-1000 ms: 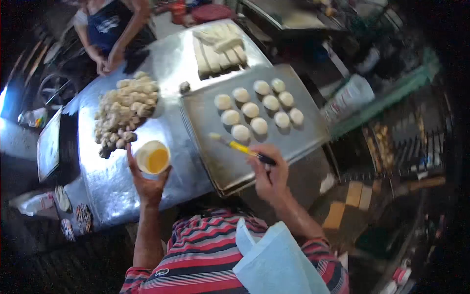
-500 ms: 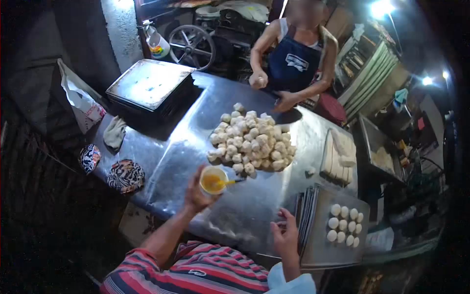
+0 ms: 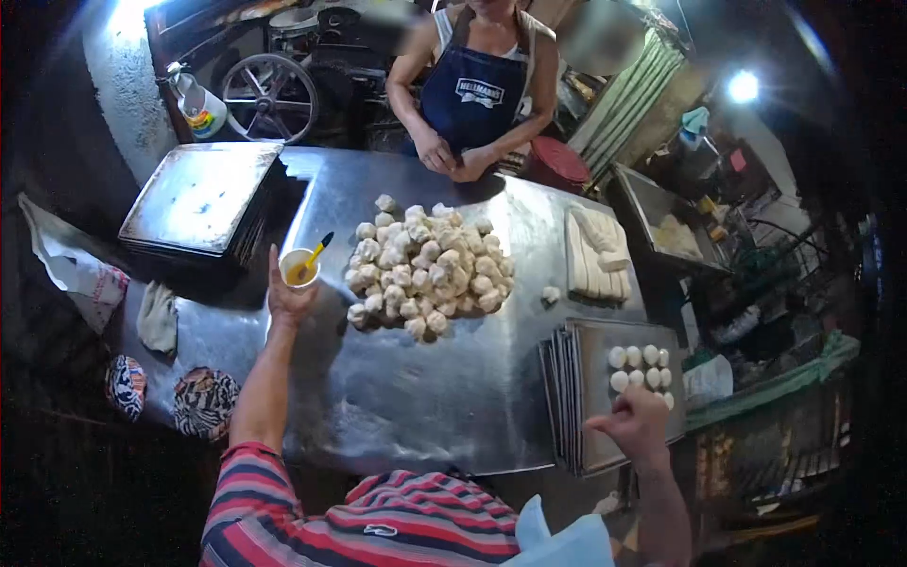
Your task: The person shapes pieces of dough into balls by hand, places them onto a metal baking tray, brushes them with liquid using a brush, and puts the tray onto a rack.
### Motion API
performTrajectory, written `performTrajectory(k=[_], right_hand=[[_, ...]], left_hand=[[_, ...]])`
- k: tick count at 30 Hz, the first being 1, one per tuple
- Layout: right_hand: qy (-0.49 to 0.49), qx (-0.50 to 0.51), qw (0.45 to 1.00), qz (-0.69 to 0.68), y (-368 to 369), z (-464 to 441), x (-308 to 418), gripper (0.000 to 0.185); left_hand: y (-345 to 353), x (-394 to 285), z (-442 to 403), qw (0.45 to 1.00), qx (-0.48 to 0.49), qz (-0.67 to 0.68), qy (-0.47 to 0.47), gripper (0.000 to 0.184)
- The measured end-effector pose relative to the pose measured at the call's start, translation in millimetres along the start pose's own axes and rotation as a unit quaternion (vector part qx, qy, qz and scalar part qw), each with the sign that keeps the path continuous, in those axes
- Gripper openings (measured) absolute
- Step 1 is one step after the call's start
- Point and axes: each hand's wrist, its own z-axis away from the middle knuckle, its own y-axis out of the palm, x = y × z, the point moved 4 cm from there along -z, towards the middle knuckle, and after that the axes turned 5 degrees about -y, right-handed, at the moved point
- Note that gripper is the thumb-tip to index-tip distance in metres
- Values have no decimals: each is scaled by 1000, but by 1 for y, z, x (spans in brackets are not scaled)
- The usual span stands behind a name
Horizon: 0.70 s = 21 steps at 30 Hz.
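Observation:
My left hand [image 3: 292,300] is wrapped round a white cup [image 3: 313,275] of orange-yellow liquid, held over the left part of the metal table. A brush with a yellow and black handle [image 3: 321,248] leans in the cup. Right of it, a large pile of dough balls [image 3: 430,269] lies on the table. My right hand [image 3: 635,423] is over the front of a tray [image 3: 600,454] on a stack, its thumb pointing left and its other fingers curled. Whether it holds anything is hidden. Rows of round white dough pieces [image 3: 635,356] sit on that tray, partly behind the hand.
Across the metal table [image 3: 406,402] stands a person in an apron [image 3: 472,99], hands together at its edge. Stacked trays [image 3: 200,197] are at the back left, patterned bundles [image 3: 205,402] at the front left. Long dough strips [image 3: 597,255] lie at the right.
The view has turned. The brush has gone from my right hand into the cup. My left hand has carried the cup left and away from me; my right hand has moved over the tray.

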Motion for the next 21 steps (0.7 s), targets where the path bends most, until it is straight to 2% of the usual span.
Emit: performTrajectory(k=[1,3,4,5,7,9,11,13,14,15,16,17,18,20,21], right_hand=[[52,-22,998,-29,8,9,-21,36],[232,-126,954,-140,10,56,-70,37],[252,-142,952,-103,8,79,-93,36],[264,-169,947,-69,7,97,-126,35],[315,-241,914,-85,18,161,-223,34],[424,-246,871,-36,13,216,-284,36],[517,-181,837,10,15,249,-324,38],[533,-151,830,59,41,275,-377,37],[543,-131,825,85,50,286,-404,37],[496,-148,854,57,56,290,-424,34],[448,-164,879,30,59,292,-427,32],[400,-180,899,0,59,294,-435,30],[413,-176,893,-40,64,299,-452,28],[441,-166,875,-114,70,311,-480,24],[424,-160,886,-93,66,314,-486,23]], left_hand=[[-2,1,1,999,-3,38,-8,131],[-2,4,18,994,-5,103,-20,136],[-1,6,27,991,-14,135,-20,138],[-8,3,43,996,-40,84,-16,138],[-13,-18,64,994,-110,-5,27,131],[-16,-32,115,984,-144,-80,72,119],[0,-55,148,971,-163,-135,109,108],[34,-85,187,998,-55,-18,-30,82],[55,-131,208,999,-36,29,-18,62],[75,-162,229,999,39,-8,-34,47],[108,-175,252,991,110,59,-53,44],[130,-214,275,984,168,47,-28,38],[155,-239,301,972,215,85,-47,37],[186,-307,346,946,315,58,-47,40],[203,-326,367,931,361,23,-48,42]])
